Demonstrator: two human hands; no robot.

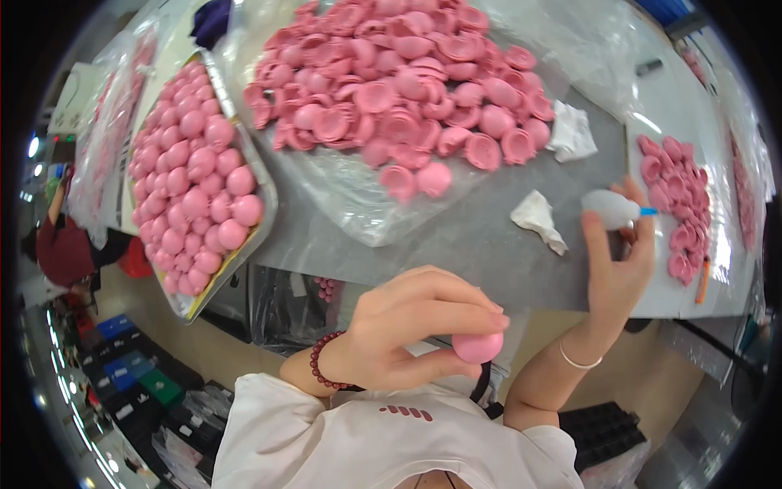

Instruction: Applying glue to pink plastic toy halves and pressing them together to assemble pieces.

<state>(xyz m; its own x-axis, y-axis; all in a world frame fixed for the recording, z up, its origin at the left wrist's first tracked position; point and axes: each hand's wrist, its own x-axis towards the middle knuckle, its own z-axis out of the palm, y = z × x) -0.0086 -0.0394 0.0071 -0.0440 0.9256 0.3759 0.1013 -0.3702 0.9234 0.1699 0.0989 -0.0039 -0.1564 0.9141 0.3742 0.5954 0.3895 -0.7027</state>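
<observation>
So the left hand (399,322) has a pink plastic ball (476,348) pinched between thumb and fingertips, just off the table's (464,248) near edge, by the person's chest. The right hand (612,261) is gripping a white squeeze bottle (607,209), its blue nozzle pointing right — over by the small heap of pink pieces (683,200).

Progress-wise, I'd call it partway. The tray (262,175) on the left is loaded with round pink balls (195,163), which I'd guess are the done ones. But there's a big pile of pink half-shells (399,90) on the clear plastic sheet (358,213), so loads left by the look of it. The held ball looks whole, though I can't make out a seam, so no clue if it's finished. Two crumpled white tissues (538,220) lie between the pile and the bottle side.
</observation>
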